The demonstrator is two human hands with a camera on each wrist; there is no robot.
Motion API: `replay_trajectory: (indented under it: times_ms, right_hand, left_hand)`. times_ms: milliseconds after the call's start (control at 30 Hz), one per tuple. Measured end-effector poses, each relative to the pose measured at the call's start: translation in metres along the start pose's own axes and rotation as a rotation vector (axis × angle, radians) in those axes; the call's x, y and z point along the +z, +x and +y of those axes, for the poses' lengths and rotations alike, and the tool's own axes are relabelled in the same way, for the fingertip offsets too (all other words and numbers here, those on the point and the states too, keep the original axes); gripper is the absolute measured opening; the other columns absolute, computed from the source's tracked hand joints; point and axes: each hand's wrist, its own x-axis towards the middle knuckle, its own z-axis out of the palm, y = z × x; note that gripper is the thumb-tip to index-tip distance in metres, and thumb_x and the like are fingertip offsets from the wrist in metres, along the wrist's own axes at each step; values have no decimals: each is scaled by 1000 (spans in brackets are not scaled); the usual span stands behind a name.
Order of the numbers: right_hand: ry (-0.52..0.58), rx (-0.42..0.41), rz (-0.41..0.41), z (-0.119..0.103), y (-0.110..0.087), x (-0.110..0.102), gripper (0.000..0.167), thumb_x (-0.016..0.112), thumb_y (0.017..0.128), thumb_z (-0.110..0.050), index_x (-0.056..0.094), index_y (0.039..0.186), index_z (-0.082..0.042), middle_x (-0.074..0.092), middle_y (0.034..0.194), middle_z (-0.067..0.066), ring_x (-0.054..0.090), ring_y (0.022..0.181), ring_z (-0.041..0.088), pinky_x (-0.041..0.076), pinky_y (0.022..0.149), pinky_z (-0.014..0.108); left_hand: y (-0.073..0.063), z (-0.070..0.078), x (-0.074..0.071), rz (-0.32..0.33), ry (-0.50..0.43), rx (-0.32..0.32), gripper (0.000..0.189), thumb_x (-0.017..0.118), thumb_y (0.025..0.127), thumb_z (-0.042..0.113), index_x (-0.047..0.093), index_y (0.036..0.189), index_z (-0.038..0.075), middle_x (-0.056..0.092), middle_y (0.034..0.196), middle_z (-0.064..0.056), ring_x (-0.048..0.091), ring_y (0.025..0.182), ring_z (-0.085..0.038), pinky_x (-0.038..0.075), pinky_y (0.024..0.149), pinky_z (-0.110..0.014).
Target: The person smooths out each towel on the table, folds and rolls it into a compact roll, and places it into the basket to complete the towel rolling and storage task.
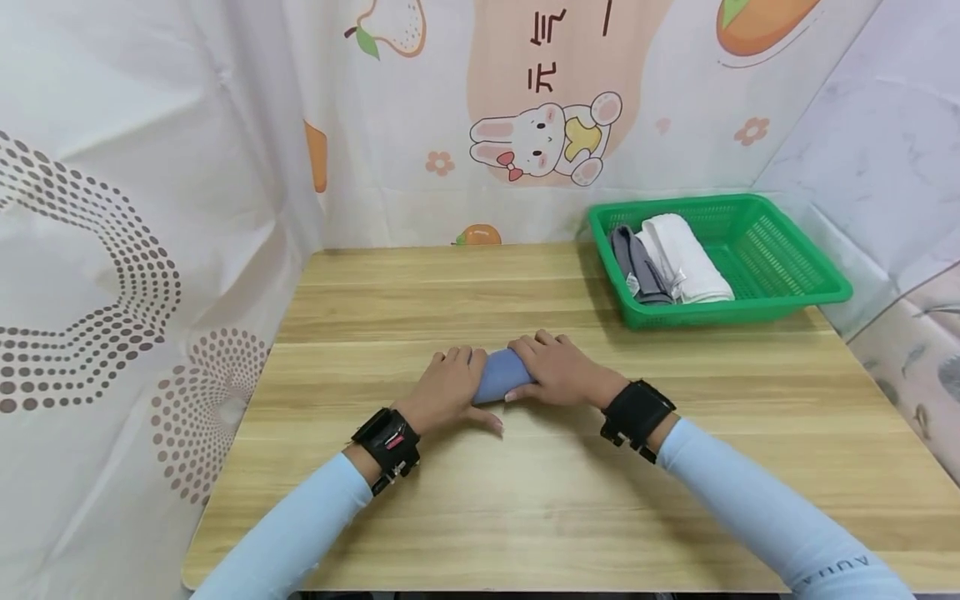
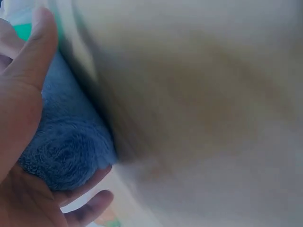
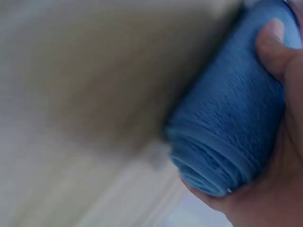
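Observation:
A blue towel (image 1: 501,376), rolled into a tight cylinder, lies on the wooden table between my two hands. My left hand (image 1: 448,389) holds its left end, fingers over the far side and thumb stretched out toward me. In the left wrist view the spiral end of the towel (image 2: 64,151) shows beside the palm. The right end is gripped by my right hand (image 1: 561,372), with the thumb on the near side. Layered folds show at that end of the towel (image 3: 227,118) in the right wrist view.
At the table's back right stands a green plastic basket (image 1: 787,258). Inside it, at the left, are a folded white towel (image 1: 686,258) and a grey towel (image 1: 640,265). Printed curtains (image 1: 390,167) hang behind and beside the wooden table (image 1: 480,517).

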Motion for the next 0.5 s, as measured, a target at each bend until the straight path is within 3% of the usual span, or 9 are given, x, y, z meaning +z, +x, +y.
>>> replay_trajectory:
  times_ms: [133, 200, 300, 433, 500]
  right_hand:
    - [144, 6, -134, 5, 14, -16, 73, 60, 99, -58, 44, 147, -6, 55, 138, 10, 50, 118, 32, 41, 97, 63]
    - [158, 18, -178, 5, 18, -20, 74, 59, 100, -57, 41, 150, -6, 52, 142, 13, 48, 126, 36, 37, 101, 67]
    - [39, -38, -66, 1, 14, -16, 70, 58, 101, -53, 40, 153, -9, 49, 143, 17, 46, 129, 39, 37, 103, 67]
    - [-150, -104, 151, 2, -2, -5, 63, 63, 102, -42, 43, 152, -9, 50, 141, 17, 49, 128, 37, 40, 103, 60]
    - [-161, -108, 153, 5, -5, -4, 67, 67, 100, -41, 42, 152, -6, 51, 143, 15, 48, 131, 35, 38, 107, 59]
  left_hand:
    - [9, -11, -4, -97, -56, -66, 101, 78, 65, 81, 52, 122, 2, 61, 104, -10, 61, 92, -22, 55, 78, -42]
    - [13, -15, -6, -137, -93, -86, 97, 82, 68, 75, 53, 123, 0, 63, 106, -11, 63, 93, -23, 57, 77, -40]
    - [17, -18, -5, -183, -149, -134, 88, 84, 74, 64, 53, 125, -1, 65, 107, -12, 65, 93, -22, 57, 75, -38]
    - [18, -19, -4, -194, -183, -165, 77, 84, 78, 55, 54, 123, 1, 65, 107, -10, 64, 91, -21, 56, 73, -37]
    - [17, -21, -6, -183, -178, -167, 74, 84, 78, 53, 55, 121, 1, 63, 106, -9, 62, 92, -22, 56, 75, -38]
